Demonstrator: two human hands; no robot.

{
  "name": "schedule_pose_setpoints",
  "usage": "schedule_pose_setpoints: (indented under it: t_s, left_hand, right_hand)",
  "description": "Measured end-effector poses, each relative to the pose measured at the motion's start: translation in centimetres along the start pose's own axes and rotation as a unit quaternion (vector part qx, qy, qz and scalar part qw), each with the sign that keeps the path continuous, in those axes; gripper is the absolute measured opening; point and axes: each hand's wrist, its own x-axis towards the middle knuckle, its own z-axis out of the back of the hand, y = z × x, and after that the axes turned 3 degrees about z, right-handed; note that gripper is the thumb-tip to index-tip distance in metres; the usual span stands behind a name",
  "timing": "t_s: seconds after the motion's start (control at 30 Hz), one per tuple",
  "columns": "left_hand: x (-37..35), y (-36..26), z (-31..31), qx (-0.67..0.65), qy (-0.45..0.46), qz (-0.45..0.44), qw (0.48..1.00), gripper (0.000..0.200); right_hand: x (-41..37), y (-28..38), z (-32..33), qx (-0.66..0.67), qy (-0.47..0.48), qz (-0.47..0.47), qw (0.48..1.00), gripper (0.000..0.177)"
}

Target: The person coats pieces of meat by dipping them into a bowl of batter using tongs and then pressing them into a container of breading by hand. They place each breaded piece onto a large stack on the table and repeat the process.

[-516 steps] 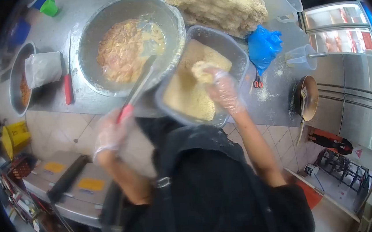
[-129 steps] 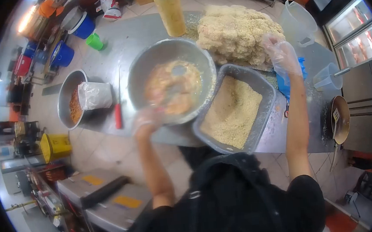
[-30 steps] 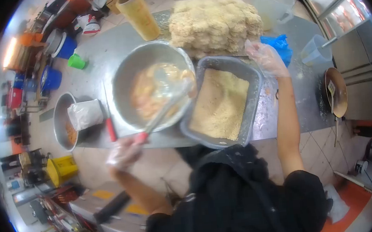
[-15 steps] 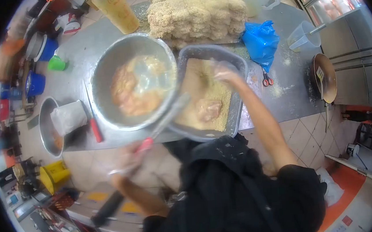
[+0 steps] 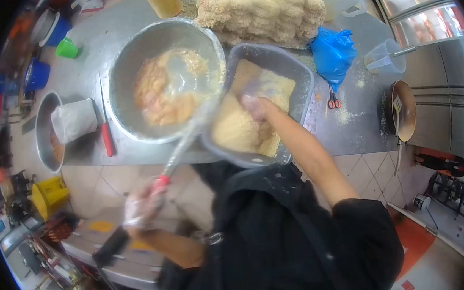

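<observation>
Right hand (image 5: 253, 105) has dropped from the tub's far right corner, where it hovered half a second ago, down onto the pale crumb (image 5: 233, 127). Meat piece seen bare on the crumb then can't be made out now; loose crumb covers that spot. Fingers blurred and partly sunk: can't tell whether they grip anything.

Left hand (image 5: 144, 204), in a clear glove, is closed round the red grips of metal tongs (image 5: 187, 135); their blurred far end lies between bowl and tub.

Grey tub (image 5: 305, 86) sits at the near edge of the worktop (image 5: 358, 136), right of the metal bowl (image 5: 122, 80). Wet raw meat (image 5: 153, 91) in the bowl, mostly on its left side. Heap of crumbed pieces (image 5: 264, 7) behind the tub; blue bag (image 5: 334, 53) right of it, scissors (image 5: 333, 102) just below.
</observation>
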Motion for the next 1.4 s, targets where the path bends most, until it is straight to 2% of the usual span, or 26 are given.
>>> schedule_pose_setpoints:
  t_s: [0.03, 0.1, 0.17, 0.23, 0.27, 0.33, 0.47, 0.53, 0.6, 0.63, 0.7, 0.73, 0.77, 0.8, 0.9, 0.93, 1.0, 1.03, 1.07, 1.13, 1.17, 1.2, 1.23, 1.27, 1.33, 1.4]
  left_hand:
    - [-0.2, 0.0, 0.1, -0.032, 0.014, 0.003, 0.999, 0.035]
    - [-0.2, 0.2, 0.4, -0.064, 0.026, 0.007, 0.998, 0.035]
    - [0.0, 0.7, 0.4, -0.047, 0.022, -0.005, 0.999, 0.037]
    - [0.3, 1.0, 0.9, -0.038, 0.034, 0.006, 0.999, 0.03]
    - [0.5, 1.2, 1.1, -0.027, 0.044, 0.016, 0.999, 0.025]
    - [1.0, 1.5, 1.0, -0.03, 0.043, 0.015, 0.998, 0.025]
    - [1.7, 1.6, 0.8, -0.018, 0.021, 0.026, 0.999, 0.027]
    - [2.1, 2.0, 0.9, -0.022, 0.035, 0.018, 0.999, 0.027]
    - [2.3, 2.1, 0.9, -0.021, 0.053, 0.011, 0.998, 0.028]
    - [2.4, 1.9, 0.7, -0.036, 0.043, -0.001, 0.998, 0.028]
    - [1.1, 1.6, 0.4, -0.049, 0.028, -0.011, 0.998, 0.029]
    - [1.1, 1.0, 0.0, -0.081, 0.005, 0.006, 0.997, 0.031]
    - [0.9, 0.9, -0.3, -0.113, -0.011, 0.031, 0.993, 0.033]
    - [0.9, 1.8, 0.1, -0.108, 0.001, 0.006, 0.994, 0.035]
    - [0.4, 1.0, -0.3, -0.06, -0.049, 0.044, 0.996, 0.034]
    - [0.2, 1.4, -0.2, -0.057, -0.039, 0.051, 0.996, 0.034]
    - [0.9, 2.0, 0.0, 0.003, -0.052, 0.044, 0.998, 0.032]
    - [0.5, 2.1, 0.2, 0.012, -0.046, 0.046, 0.998, 0.032]
    - [0.8, 2.0, 0.1, -0.017, -0.037, 0.037, 0.998, 0.032]
    - [0.9, 2.6, 0.0, -0.054, -0.03, 0.035, 0.997, 0.032]
    - [1.1, 3.4, 0.3, -0.073, -0.014, 0.012, 0.997, 0.033]
    - [1.3, 3.8, 0.5, -0.089, 0.002, -0.014, 0.996, 0.034]
    - [1.3, 3.6, 0.3, -0.093, 0.0, -0.014, 0.996, 0.034]
    - [1.3, 3.1, 0.0, -0.05, -0.033, 0.014, 0.998, 0.036]
    - [2.0, 2.8, -0.5, -0.015, -0.068, 0.04, 0.997, 0.037]
    - [3.0, 3.0, -0.8, 0.063, -0.063, 0.013, 0.996, 0.047]
  right_hand:
    - [2.3, -1.4, 0.7, 0.061, 0.066, 0.012, 0.996, 0.038]
    - [1.3, -1.1, 1.3, 0.122, 0.132, 0.024, 0.983, 0.038]
    - [-7.5, 4.5, 1.8, 0.083, 0.108, 0.0, 0.991, 0.036]
    - [-13.6, 7.8, 2.5, 0.025, 0.089, 0.034, 0.995, 0.034]
    - [-17.3, 9.5, 2.5, -0.096, 0.073, 0.087, 0.989, 0.036]
    - [-18.9, 10.0, 2.5, -0.216, 0.056, 0.134, 0.966, 0.039]
    - [-16.2, 7.2, 0.9, -0.484, -0.093, 0.194, 0.848, 0.037]
    - [-15.2, 5.9, -1.2, -0.543, -0.129, 0.2, 0.806, 0.036]
    - [-14.8, 4.2, -5.1, -0.526, -0.425, 0.268, 0.687, 0.036]
    - [-13.3, 3.4, -4.4, -0.524, -0.428, 0.265, 0.687, 0.036]
    - [-9.9, 2.0, -3.1, -0.528, -0.376, 0.411, 0.641, 0.038]
    - [-10.6, 4.5, -2.9, -0.529, -0.384, 0.421, 0.629, 0.038]
    - [-12.2, 5.7, -3.0, -0.545, -0.37, 0.364, 0.658, 0.043]
    - [-14.0, 5.5, -3.9, -0.557, -0.35, 0.297, 0.692, 0.048]
    - [-15.7, 3.4, -6.9, -0.513, -0.326, 0.357, 0.71, 0.051]
    - [-15.8, 2.4, -7.4, -0.513, -0.323, 0.347, 0.716, 0.051]
    - [-13.9, 2.2, -6.8, -0.483, -0.469, 0.374, 0.638, 0.053]
    - [-13.2, 1.1, -6.8, -0.479, -0.471, 0.366, 0.643, 0.053]
    - [-11.4, 1.3, -5.2, -0.44, -0.376, 0.331, 0.745, 0.057]
    - [-12.3, 3.4, -2.5, -0.4, -0.263, 0.288, 0.829, 0.061]
    - [-15.9, 6.6, -1.1, -0.361, -0.177, 0.213, 0.89, 0.065]
    - [-17.0, 6.4, 0.1, -0.34, -0.131, 0.175, 0.915, 0.066]
    - [-18.2, 6.3, 1.3, -0.319, -0.088, 0.134, 0.934, 0.068]
    - [-17.6, 3.6, 2.4, -0.443, -0.1, 0.21, 0.866, 0.065]
    - [-17.2, 2.8, 3.3, -0.562, -0.108, 0.283, 0.77, 0.061]
    - [-17.5, 4.1, 3.6, -0.482, -0.001, 0.136, 0.866, 0.05]
